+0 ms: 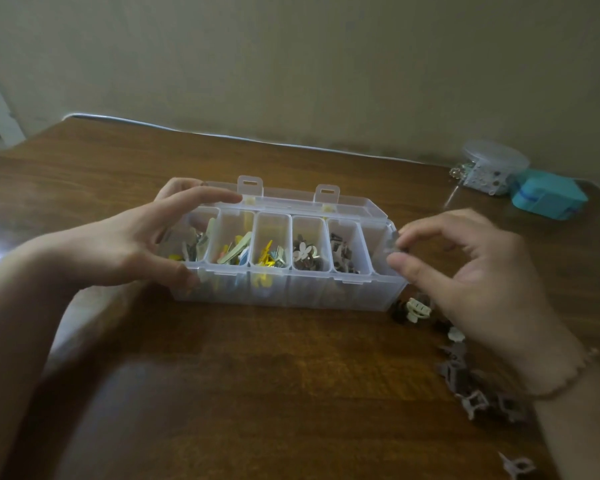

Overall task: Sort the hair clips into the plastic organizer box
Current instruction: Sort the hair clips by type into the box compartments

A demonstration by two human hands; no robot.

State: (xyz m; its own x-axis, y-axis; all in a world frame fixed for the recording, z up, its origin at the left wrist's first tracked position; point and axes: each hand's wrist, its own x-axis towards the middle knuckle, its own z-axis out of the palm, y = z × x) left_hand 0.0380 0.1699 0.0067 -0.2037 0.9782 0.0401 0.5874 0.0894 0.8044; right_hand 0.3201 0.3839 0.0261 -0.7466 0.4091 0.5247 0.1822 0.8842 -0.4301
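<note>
A clear plastic organizer box (302,289) stands open in the middle of the wooden table, its lid folded back. Several of its compartments hold sorted hair clips; the rightmost compartment (374,244) looks bare. My left hand (146,244) grips the box's left end, thumb on the front wall and fingers over the back rim. My right hand (465,268) hovers at the box's right end and pinches a small dark hair clip (395,247) between thumb and forefinger, just over the right rim. Loose brown, grey and cream claw clips (465,368) lie on the table under my right wrist.
A teal case (548,197) and a clear round container (492,168) with small trinkets stand at the table's far right against the wall. One grey clip (516,465) lies alone near the front right edge. The wall runs right behind the table.
</note>
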